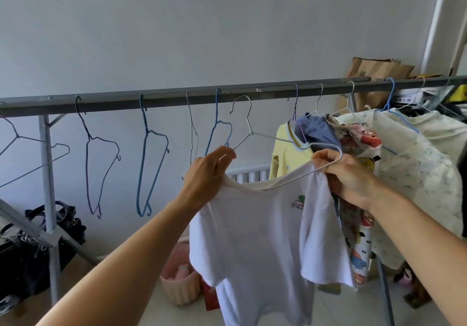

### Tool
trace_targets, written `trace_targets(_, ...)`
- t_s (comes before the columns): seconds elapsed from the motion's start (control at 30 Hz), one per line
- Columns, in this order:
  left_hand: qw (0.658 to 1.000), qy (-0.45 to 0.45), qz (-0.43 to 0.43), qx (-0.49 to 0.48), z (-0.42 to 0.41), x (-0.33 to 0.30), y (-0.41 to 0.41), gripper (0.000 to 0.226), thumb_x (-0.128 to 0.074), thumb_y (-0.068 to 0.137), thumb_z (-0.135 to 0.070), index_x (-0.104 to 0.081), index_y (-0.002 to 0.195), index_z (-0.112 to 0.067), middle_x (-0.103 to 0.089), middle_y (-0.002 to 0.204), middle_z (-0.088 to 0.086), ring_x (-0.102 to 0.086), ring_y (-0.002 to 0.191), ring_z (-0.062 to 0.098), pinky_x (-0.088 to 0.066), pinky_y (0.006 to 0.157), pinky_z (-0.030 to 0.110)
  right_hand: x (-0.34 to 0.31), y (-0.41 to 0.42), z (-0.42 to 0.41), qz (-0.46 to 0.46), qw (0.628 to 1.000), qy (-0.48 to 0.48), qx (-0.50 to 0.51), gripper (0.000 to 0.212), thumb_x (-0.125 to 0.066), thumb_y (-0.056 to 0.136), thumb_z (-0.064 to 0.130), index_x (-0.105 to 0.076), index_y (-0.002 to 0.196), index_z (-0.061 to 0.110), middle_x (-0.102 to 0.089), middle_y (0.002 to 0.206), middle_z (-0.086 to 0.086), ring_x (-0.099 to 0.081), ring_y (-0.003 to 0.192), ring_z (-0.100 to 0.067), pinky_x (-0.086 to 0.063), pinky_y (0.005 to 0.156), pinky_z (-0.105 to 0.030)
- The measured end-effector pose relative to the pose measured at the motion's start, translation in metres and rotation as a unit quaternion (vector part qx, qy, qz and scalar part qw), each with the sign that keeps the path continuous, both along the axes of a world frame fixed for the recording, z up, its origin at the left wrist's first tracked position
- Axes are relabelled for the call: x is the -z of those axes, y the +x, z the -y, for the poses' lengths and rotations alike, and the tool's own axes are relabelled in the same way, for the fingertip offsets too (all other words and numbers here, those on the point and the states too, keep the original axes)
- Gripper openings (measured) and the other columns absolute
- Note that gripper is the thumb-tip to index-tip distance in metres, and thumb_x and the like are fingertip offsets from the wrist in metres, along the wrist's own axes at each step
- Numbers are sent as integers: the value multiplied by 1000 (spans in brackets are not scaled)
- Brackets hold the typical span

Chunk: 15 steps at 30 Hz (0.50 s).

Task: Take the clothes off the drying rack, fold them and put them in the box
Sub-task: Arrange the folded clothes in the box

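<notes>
Far left: dark bags [32, 247] on the floor behind the drying rack [177, 98] leg. Rack's grey top bar runs across the whole view. Empty wire hangers [101, 156] hang along the bar's left and middle stretch, some blue, some purple, some silver. Below centre, a pink ribbed bin [177, 287] on the floor.

Left hand [204, 174] is raised, fingers curled, pinching the left shoulder of a white t-shirt [257, 245] at the neckline. The shirt hangs in front of the rack, off the bar, small print on the chest. A silver hanger [252, 133] is tilted, its hook just below the bar, not on it; its lower wire runs through the shirt's neck opening.

Right hand [346, 174] is curled round the hanger's right end and the shirt's right shoulder, gripping both.

Right of the hands, clothes hanging on the bar: a yellow top [288, 154], blue shorts [316, 131], a cartoon-print garment [358, 143], then a pale patterned top [417, 169]. Brown paper bag [376, 70] behind the bar at far right.
</notes>
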<state>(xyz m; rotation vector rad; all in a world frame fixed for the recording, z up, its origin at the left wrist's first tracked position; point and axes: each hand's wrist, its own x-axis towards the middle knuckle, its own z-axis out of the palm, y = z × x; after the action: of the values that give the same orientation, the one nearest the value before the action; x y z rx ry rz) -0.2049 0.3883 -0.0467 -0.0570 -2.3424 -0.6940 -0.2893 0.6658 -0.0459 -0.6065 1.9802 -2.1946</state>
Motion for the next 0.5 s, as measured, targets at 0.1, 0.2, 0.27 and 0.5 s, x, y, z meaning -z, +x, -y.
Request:
trace_targets(0.1, 1000, -13, -12, 15, -4, -3, -1, 23, -42, 104, -35, -63, 112, -30, -69, 83, -12, -62, 79, 21, -53, 76, 39, -6, -9, -9, 61, 994, -78, 48, 38, -36, 104, 35, -64, 89, 15, -68, 71, 0, -57, 72, -16, -43, 64, -30)
trace_targets(0.2, 999, -46, 9, 27, -12, -5, -2, 25, -45, 103, -34, -64, 117, -28, -71, 99, -8, -66, 97, 23, -52, 83, 39, -18, -9, -11, -34, 997, -1, 62, 63, -20, 102, 53, -67, 96, 12, -75, 85, -6, -68, 79, -20, -47, 74, -33)
trace_targets(0.27, 997, -57, 36, 43, -17, -3, -7, 24, -47, 102, -35, -64, 118, -30, -73, 97, -3, -66, 93, 23, -53, 82, 41, -25, 0, 1, -157, 971, 178, 31, 50, -37, 100, 49, -68, 102, 10, -74, 91, -10, -69, 78, -20, -50, 79, -32)
trace_targets(0.5, 966, 115, 150, 180, -25, -8, -3, 28, -67, 92, -19, -62, 119, -16, -66, 79, 3, -58, 70, 8, -49, 69, 24, -17, -18, 16, -321, 914, 227, 99, 10, -60, 95, 19, -69, 91, 23, -68, 86, -22, -61, 83, -42, -50, 72, -43)
